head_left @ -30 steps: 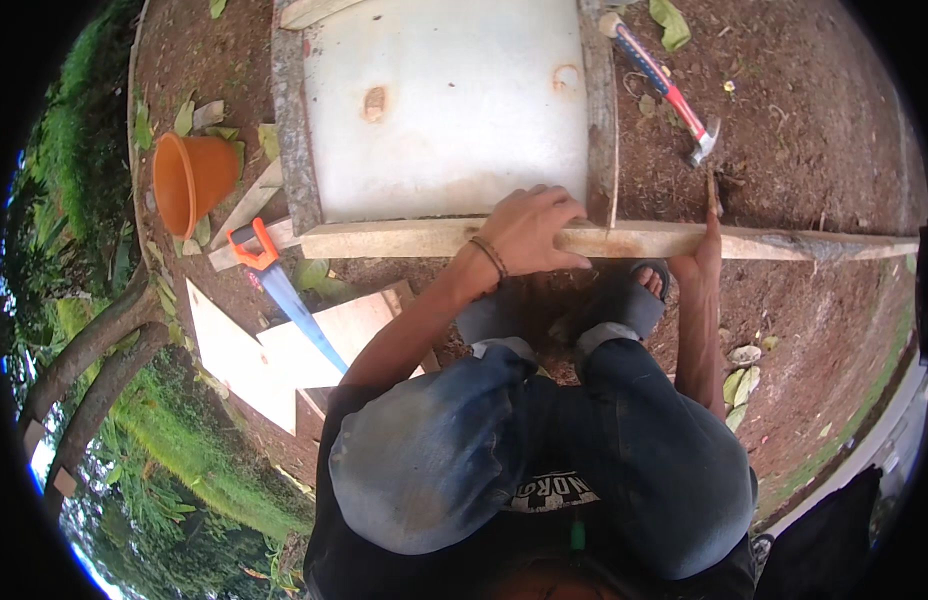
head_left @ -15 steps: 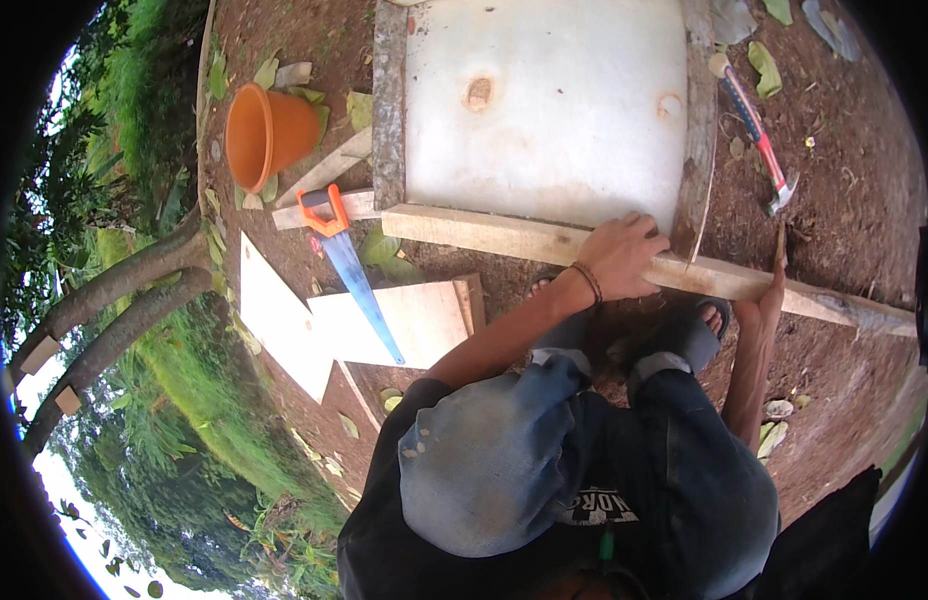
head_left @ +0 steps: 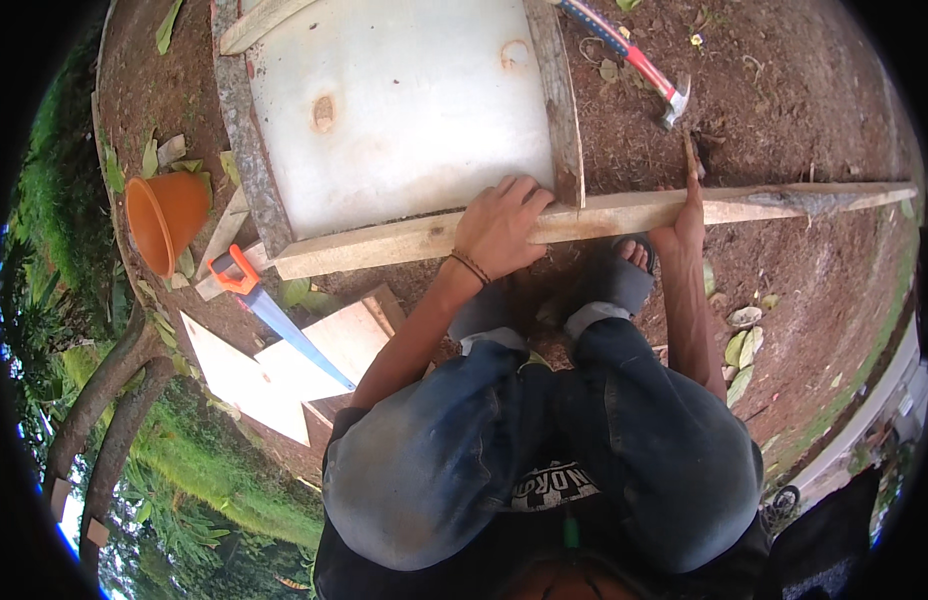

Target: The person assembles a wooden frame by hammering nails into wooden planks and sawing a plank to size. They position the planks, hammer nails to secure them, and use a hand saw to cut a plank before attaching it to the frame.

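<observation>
A long squared wooden beam point(head_left: 384, 247) lies along the near edge of a framed pale panel point(head_left: 414, 120) and sticks out well past it to the right. My left hand point(head_left: 501, 228), with a dark bracelet at the wrist, is closed over the beam by the panel's near right corner, its fingertips at the panel edge. Farther right, my right hand point(head_left: 686, 225) holds the beam's projecting part. Its thumb is on the near side, and its fingers reach over to the far side, seen edge-on.
A claw hammer point(head_left: 644, 70) rests on the soil right of the panel. On the left are an orange bucket point(head_left: 184, 215), a handsaw point(head_left: 284, 325) lying across pale boards point(head_left: 224, 370), and wood offcuts point(head_left: 224, 235). My sandalled feet point(head_left: 624, 275) are just behind the beam.
The view has swung to the right, so the panel, bucket and saw appear farther left. Both hands keep about the same places on the beam.
</observation>
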Demonstrator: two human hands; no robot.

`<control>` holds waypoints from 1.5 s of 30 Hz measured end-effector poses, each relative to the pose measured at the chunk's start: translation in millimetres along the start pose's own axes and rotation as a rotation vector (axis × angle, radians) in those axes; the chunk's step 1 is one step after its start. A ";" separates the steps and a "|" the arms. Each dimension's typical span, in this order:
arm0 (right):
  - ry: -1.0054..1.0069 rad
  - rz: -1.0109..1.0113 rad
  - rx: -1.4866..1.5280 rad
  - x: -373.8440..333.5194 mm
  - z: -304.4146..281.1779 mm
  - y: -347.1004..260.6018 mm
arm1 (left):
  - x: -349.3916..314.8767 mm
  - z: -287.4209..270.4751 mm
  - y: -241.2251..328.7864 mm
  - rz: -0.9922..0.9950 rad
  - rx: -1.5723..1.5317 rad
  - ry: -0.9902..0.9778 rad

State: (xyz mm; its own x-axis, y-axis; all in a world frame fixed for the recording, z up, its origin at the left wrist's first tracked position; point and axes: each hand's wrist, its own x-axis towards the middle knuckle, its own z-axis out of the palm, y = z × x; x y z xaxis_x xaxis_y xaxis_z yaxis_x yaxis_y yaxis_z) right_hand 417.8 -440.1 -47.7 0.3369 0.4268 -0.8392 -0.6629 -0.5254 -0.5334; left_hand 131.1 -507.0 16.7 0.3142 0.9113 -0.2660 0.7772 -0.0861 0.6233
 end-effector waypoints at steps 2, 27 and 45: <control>0.007 -0.010 0.001 -2.8 1.0 -0.4 | 1.7 0.9 1.9 0.046 0.017 -0.002; -0.008 0.013 0.133 -17.5 -5.4 3.4 | 8.4 -10.2 -9.5 -0.074 -0.226 -0.215; -0.688 -0.020 0.651 -32.8 38.6 -13.1 | 8.7 -73.1 33.8 0.117 0.190 0.052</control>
State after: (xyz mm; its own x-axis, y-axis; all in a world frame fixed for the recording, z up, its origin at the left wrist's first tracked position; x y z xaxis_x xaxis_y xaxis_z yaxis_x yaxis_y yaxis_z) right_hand 389.6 -418.8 -9.1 0.0221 0.8806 -0.4734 -0.9741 -0.0877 -0.2086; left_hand 120.3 -472.5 89.2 0.3840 0.9096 -0.1585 0.8273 -0.2627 0.4965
